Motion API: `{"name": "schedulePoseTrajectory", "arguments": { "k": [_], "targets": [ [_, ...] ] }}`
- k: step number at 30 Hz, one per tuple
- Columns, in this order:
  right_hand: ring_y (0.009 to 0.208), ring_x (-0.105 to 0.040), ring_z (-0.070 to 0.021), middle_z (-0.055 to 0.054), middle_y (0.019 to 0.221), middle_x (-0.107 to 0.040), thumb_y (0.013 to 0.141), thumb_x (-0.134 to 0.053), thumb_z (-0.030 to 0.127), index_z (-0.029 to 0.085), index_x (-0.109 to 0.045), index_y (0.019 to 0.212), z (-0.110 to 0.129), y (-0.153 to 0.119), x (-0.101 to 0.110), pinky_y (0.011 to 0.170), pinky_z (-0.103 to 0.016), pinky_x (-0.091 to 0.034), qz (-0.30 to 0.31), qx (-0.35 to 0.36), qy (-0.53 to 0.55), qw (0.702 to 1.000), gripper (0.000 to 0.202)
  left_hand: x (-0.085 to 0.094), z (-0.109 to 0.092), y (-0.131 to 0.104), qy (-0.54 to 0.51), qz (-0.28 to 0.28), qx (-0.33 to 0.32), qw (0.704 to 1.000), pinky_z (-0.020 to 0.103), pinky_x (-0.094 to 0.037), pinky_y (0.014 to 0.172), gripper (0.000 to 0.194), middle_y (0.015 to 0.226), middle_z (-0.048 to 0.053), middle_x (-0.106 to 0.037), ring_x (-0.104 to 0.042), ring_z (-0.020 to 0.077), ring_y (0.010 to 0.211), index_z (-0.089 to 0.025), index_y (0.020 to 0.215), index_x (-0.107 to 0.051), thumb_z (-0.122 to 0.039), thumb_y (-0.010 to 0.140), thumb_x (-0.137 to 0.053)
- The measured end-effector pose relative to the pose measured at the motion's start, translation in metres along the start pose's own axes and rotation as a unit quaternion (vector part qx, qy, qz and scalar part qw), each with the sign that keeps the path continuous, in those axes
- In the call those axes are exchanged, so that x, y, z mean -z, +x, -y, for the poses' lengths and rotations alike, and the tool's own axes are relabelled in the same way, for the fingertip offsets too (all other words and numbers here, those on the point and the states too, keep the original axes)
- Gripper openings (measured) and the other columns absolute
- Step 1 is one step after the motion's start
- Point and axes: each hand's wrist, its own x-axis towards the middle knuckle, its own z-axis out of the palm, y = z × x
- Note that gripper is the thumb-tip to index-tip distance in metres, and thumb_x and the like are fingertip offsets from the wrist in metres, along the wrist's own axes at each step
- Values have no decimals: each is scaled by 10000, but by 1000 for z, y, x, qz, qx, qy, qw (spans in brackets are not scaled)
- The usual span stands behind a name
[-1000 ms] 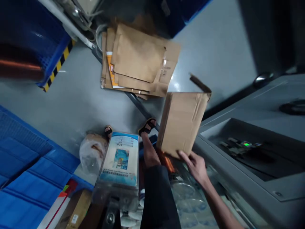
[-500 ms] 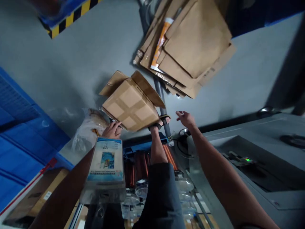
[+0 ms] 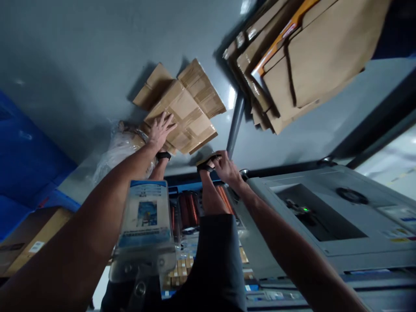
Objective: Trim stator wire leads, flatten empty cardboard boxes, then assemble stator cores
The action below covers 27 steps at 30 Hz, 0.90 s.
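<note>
A brown cardboard box (image 3: 188, 112) with strips of clear tape lies collapsed on the grey floor, its flaps spread out. My left hand (image 3: 161, 130) rests on its left part with fingers spread. My right hand (image 3: 227, 169) is lower right of the box, closed with bent fingers beside my sandalled foot (image 3: 208, 167). Whether those fingers touch the sandal or hold something small, I cannot tell. Left of the box, partly behind my left forearm, lies a clear plastic bag (image 3: 113, 151) with something brown in it.
A stack of flattened cardboard (image 3: 325, 56) leans at the upper right, near a grey pole (image 3: 235, 125). A grey machine cabinet (image 3: 276, 186) stands on the right. Copper wire spools (image 3: 188, 210) sit below. A badge (image 3: 146, 216) hangs before me. Blue bins (image 3: 26, 160) stand left.
The box has gone flatter and its flaps have spread. My left hand has moved from the box's lower edge up onto its face. My right hand has come down and left to my foot.
</note>
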Motion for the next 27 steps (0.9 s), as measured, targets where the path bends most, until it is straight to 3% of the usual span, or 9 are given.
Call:
{"name": "schedulePoseTrajectory", "arguments": {
  "k": [3,5,9,13,15,18,21,24,27],
  "targets": [
    [1401,-813,-363,-231,1514,-816,1237,-402,254,166,-675,1653,66,56,-19,1270,-599,-674,-19,101,34,994,506,-13,14,5,-9,-3,-41,999,767,-184,1598,801,2112,-62,-230,-48,321,2015,-442,1907,-622,-162,1170,-479],
    [1468,-789,-354,-232,1586,-800,1245,-377,292,151,-591,1756,101,92,-26,1325,-572,-635,-24,145,44,988,572,-21,16,10,-18,-12,-54,998,801,-157,1590,797,2110,-51,-246,-37,328,2016,-444,1926,-593,-202,1176,-471],
    [1278,-853,-384,-207,1410,-879,1269,-340,392,172,-471,1878,146,138,-24,1281,-608,-642,-69,184,21,980,661,-18,21,17,-56,-44,-46,996,773,-97,1605,760,2123,-22,-226,-31,314,2018,-367,1930,-589,-218,1224,-351],
    [1417,-833,-361,-210,1522,-852,1280,-283,331,147,-503,1839,173,153,-13,1314,-538,-625,-87,201,-18,976,629,4,46,15,-91,-62,-58,992,613,-113,1631,661,2122,-112,-204,-22,212,1995,-341,1891,-596,-321,1291,-318],
    [1484,-810,-334,-218,1606,-814,1288,-266,290,133,-513,1820,185,158,-9,1337,-502,-609,-86,218,-28,972,607,11,56,13,-106,-61,-74,990,566,-168,1619,602,2083,-145,-323,-70,178,1961,-351,1854,-608,-464,1304,-391],
    [1572,-761,-291,-186,1772,-722,1311,-227,287,165,-465,1858,202,167,-8,1385,-467,-577,-94,235,-24,967,610,13,58,11,-129,-80,-72,986,548,-191,1602,635,1982,-111,-515,-152,193,1937,-328,1803,-656,-612,1263,-478],
    [1639,-719,-286,-148,1828,-685,1320,-188,316,211,-437,1894,215,179,-8,1406,-463,-566,-105,230,-15,968,634,12,55,10,-143,-85,-66,984,508,-172,1612,580,1904,-90,-618,-221,163,1915,-332,1757,-703,-426,1249,-440],
    [1629,-723,-339,-160,1791,-706,1324,-229,363,272,-449,1900,223,194,-7,1386,-530,-587,-104,226,-38,968,623,14,52,9,-142,-83,-72,984,510,-169,1620,653,1926,-76,-600,-287,154,1903,-308,1765,-695,-205,1215,-359],
    [1585,-741,-375,-193,1702,-741,1330,-241,373,259,-466,1891,229,206,-3,1363,-585,-596,-93,229,-72,966,615,17,51,7,-128,-92,-78,984,536,-225,1607,636,1924,-34,-602,-326,204,1914,-265,1707,-746,-174,1209,-360]
  ]
}}
